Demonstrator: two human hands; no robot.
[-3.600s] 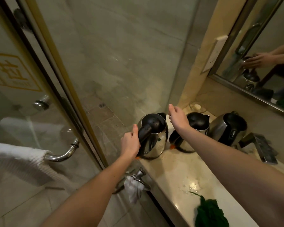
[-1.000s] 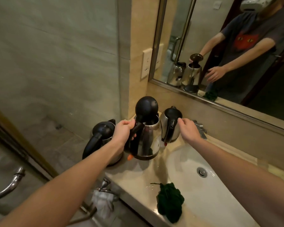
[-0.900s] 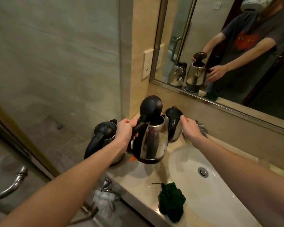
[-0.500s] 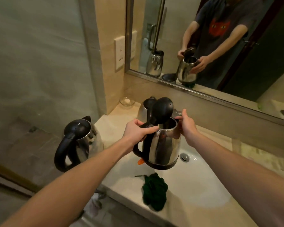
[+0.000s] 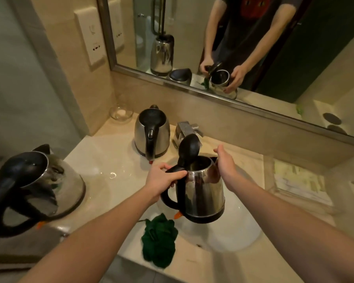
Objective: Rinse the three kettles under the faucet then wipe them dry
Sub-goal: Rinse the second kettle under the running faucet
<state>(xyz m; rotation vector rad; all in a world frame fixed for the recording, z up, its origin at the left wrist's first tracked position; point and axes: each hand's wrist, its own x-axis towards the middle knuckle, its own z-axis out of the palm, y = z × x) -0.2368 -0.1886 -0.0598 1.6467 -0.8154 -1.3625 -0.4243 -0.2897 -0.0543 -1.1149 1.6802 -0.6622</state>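
Head view: grips open-lidded kettle by handle in curled left hand just before faucet, likely for rinsing; steadies its far side with right hand, fingers straight, holding nothing.

The held kettle hung over the basin, the left hand on its handle at its left, the right hand by its right rim, and the faucet just behind it. The back kettle stood on the counter left of the faucet, with a dish behind it in the corner, and the left kettle sat well apart at the counter's left end. The cloth lay on the counter's front edge, before the held kettle, and the mirror ran along the wall behind all.
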